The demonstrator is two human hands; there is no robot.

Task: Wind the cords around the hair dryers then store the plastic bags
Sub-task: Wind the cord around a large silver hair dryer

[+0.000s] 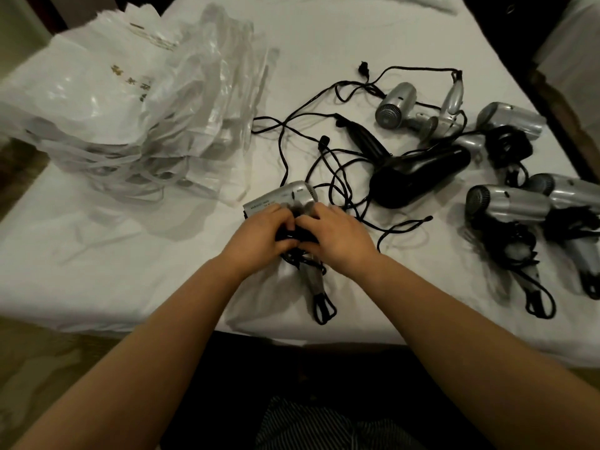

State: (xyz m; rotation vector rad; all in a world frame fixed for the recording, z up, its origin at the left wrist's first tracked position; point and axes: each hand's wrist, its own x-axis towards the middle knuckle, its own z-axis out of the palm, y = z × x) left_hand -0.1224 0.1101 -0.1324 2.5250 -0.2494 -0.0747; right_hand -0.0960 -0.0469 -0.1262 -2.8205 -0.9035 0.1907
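- Plastic bags [130, 102]: loose heap at far left of the white sheet [97, 254], translucent and white, gold print on some; whether anything is inside them cannot be told
- Left hand [263, 233]: fingers curled over a bundle of black cord [292, 237] at the body of a silver hair dryer [282, 198], gripping it
- That dryer lies near the front edge, barrel pointing left, handle [313, 280] toward the person, black hanging loop at its end
- Right hand [336, 235]: touching the left, fingers bent down onto the same cord bundle; how firmly it pinches cannot be told
- Loose cords [324, 151]: tangled across the centre, plugs lying free
- Black hair dryer [422, 173]: right of centre, cord unwound
- Small silver dryer [397, 105]: behind it, cord also loose
- Far right: three silver dryers [509, 203] close together, each with black cord bunched about the handle
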